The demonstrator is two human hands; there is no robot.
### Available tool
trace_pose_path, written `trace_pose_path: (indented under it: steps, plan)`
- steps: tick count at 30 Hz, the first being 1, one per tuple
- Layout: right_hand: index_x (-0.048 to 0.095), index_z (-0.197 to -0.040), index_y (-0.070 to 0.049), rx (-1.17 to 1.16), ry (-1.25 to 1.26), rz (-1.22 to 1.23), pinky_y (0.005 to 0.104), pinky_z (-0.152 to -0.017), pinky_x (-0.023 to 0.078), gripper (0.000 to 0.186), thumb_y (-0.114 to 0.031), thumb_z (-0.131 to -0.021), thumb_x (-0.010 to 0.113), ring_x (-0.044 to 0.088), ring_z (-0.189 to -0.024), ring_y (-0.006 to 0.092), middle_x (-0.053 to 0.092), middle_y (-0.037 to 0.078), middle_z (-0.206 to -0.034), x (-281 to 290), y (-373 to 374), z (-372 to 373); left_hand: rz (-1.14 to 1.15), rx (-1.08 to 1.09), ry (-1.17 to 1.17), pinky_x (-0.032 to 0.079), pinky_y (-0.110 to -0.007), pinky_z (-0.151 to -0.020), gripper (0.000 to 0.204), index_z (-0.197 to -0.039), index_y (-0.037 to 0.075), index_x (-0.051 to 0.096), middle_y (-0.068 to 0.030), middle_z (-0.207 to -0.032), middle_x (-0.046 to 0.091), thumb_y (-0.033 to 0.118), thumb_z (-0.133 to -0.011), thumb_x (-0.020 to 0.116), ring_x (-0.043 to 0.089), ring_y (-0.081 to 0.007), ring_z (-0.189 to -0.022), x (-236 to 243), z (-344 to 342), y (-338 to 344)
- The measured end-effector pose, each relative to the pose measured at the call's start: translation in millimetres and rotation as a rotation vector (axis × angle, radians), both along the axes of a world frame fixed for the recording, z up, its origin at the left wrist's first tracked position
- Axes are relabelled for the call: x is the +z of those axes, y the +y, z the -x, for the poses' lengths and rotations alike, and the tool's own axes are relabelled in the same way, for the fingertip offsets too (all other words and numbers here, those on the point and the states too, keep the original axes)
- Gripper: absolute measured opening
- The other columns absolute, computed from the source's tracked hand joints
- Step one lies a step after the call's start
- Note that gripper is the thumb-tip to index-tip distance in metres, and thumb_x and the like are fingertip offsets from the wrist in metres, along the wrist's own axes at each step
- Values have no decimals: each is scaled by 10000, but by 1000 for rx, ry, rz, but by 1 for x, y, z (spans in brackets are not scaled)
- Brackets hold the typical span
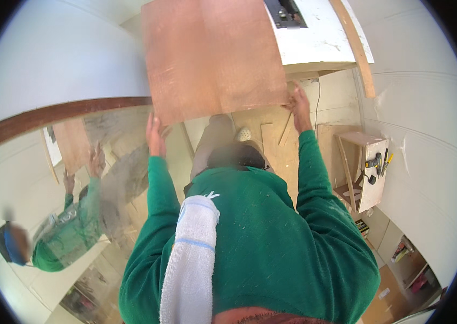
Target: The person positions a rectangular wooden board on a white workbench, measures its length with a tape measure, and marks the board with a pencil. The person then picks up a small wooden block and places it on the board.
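A square reddish-brown plywood panel (215, 59) is held out in front of me, its near edge facing my body. My left hand (156, 135) grips the panel's near left corner, and my right hand (299, 103) is closed on its near right corner. The far part of the panel lies against or over a white board-topped bench (320, 38); whether it rests there I cannot tell. A dark metal fitting (285, 13) is set in that white top, just right of the panel.
On the left, a dusty mirror (77, 200) under a brown wooden rail (50, 120) reflects me. A wooden strip (355, 46) overhangs the bench's right side. At right, a wooden box (366, 167) carries a drill (373, 161). Wood pieces (284, 129) lie on the floor beyond my feet.
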State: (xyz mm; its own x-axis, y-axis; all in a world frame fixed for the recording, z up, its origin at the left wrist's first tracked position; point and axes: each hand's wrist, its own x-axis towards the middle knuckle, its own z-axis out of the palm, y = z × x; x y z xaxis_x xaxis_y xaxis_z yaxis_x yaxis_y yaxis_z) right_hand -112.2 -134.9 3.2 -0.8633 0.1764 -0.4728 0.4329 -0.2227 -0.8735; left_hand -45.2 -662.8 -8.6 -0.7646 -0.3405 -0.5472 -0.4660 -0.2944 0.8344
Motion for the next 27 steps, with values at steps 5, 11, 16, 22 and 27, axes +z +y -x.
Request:
trace_pose_path:
  steps: [5, 11, 16, 22, 27]
  plan:
    - [353, -1738, -100, -101, 51, 458, 478, -1150, 582, 831, -418, -1085, 756, 669, -1343, 335, 633, 170, -1526, -30, -36, -41, -1, 46, -45, 537, -499, -1153, 788, -1798, 101, 285, -151, -1689, 540, 376, -1154, 645, 611, -330, -1448, 9, -9, 6]
    - [474, -1645, -103, -199, 57, 694, 451, -1121, 602, 737, -317, -1035, 829, 656, -1370, 279, 631, 107, -1526, -44, -68, -18, 132, -237, 130, 582, -443, -1126, 765, -1795, 157, 330, -113, -1695, 542, 146, -1125, 699, 639, -287, -1420, -7, 29, -9]
    - [576, -1559, -66, -80, 149, 473, 406, -1024, 648, 618, -183, -1012, 839, 718, -1264, 226, 707, 74, -1421, 14, -31, -8, 34, -214, 205, 594, -402, -1108, 828, -1792, 138, 336, -111, -1650, 591, -10, -1073, 718, 664, -247, -1383, -19, 33, 0]
    - [608, -1515, -62, -50, 168, 546, 400, -1016, 655, 551, -104, -1008, 817, 741, -1219, 216, 737, 66, -1367, 67, -39, -17, 4, -175, 184, 597, -397, -1099, 779, -1773, 107, 366, -124, -1600, 632, -1, -1080, 704, 674, -223, -1354, -59, 46, 69]
    - [642, -1466, -65, -63, 82, 704, 412, -1024, 652, 476, -87, -1021, 807, 759, -1185, 216, 763, 64, -1313, 48, -111, -31, 140, -453, 191, 570, -437, -1143, 583, -1704, 42, 448, -143, -1573, 654, 249, -1175, 576, 672, -267, -1369, -58, 76, 82]
